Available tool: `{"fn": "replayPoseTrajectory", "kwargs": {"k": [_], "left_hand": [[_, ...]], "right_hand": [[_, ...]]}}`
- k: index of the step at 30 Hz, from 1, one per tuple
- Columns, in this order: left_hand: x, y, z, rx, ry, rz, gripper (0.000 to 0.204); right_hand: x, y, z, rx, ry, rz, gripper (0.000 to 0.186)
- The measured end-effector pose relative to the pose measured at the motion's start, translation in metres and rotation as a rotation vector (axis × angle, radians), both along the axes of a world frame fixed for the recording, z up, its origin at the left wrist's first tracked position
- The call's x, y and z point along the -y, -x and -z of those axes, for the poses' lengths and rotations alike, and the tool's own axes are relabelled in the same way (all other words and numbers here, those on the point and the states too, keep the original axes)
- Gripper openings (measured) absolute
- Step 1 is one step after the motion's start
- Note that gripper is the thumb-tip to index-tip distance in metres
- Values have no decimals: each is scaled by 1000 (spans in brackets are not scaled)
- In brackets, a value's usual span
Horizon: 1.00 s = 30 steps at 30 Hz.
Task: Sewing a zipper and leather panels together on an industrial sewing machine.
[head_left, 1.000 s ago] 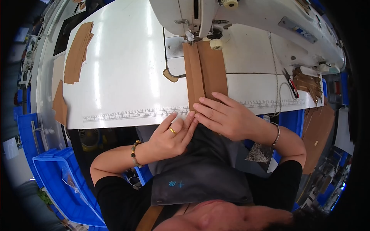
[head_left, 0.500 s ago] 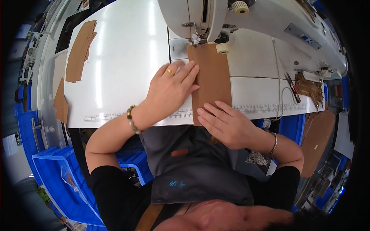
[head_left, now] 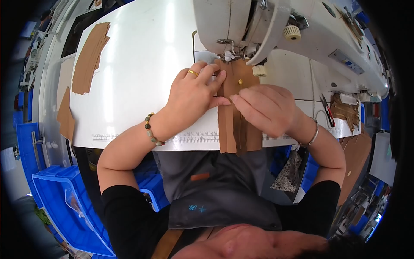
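A brown fabric panel (head_left: 226, 129) lies lengthwise under the needle area of the white sewing machine (head_left: 267, 26), its near end hanging over the table edge. On top of it runs a darker brown zipper strip (head_left: 243, 134) with a small gold-coloured slider (head_left: 240, 81). My left hand (head_left: 194, 88) is on the panel's left edge, fingers bent and thumb pressed on the fabric near the strip. My right hand (head_left: 267, 108) pinches the strip between thumb and fingertips, from the right. The fingers hide part of the strip.
A stack of brown fabric pieces (head_left: 89, 58) lies at the table's left. Red-and-black thread snips (head_left: 327, 111) and a brown scrap bundle (head_left: 345, 110) are at the right. A printed ruler (head_left: 189, 137) runs along the front edge. Blue bins (head_left: 71, 207) stand below left.
The zipper strip now lies over the brown panel. My right hand has risen from the panel's near end and closed on the strip; my left fingers have bent.
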<state>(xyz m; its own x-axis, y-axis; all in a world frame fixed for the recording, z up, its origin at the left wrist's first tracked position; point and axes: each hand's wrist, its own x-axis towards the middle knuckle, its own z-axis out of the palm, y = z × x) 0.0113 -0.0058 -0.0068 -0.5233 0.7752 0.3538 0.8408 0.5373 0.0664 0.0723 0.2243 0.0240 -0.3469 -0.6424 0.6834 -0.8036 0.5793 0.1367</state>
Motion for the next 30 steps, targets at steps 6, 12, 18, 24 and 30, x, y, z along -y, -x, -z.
{"fn": "replayPoseTrajectory", "kwargs": {"k": [6, 12, 18, 24, 30], "left_hand": [[2, -2, -1, 125, -17, -32, 62], [3, -3, -3, 168, -75, -104, 67], [3, -7, -2, 79, 7, -19, 66], [2, -9, -2, 55, 37, -36, 66], [1, -9, -6, 59, 56, -43, 69]], "right_hand": [[9, 15, 38, 144, -65, 87, 25], [5, 9, 46, 234, -76, 116, 32], [6, 11, 48, 312, -25, 121, 33], [11, 16, 54, 396, 84, 236, 36], [7, 15, 54, 425, 46, 196, 37]]}}
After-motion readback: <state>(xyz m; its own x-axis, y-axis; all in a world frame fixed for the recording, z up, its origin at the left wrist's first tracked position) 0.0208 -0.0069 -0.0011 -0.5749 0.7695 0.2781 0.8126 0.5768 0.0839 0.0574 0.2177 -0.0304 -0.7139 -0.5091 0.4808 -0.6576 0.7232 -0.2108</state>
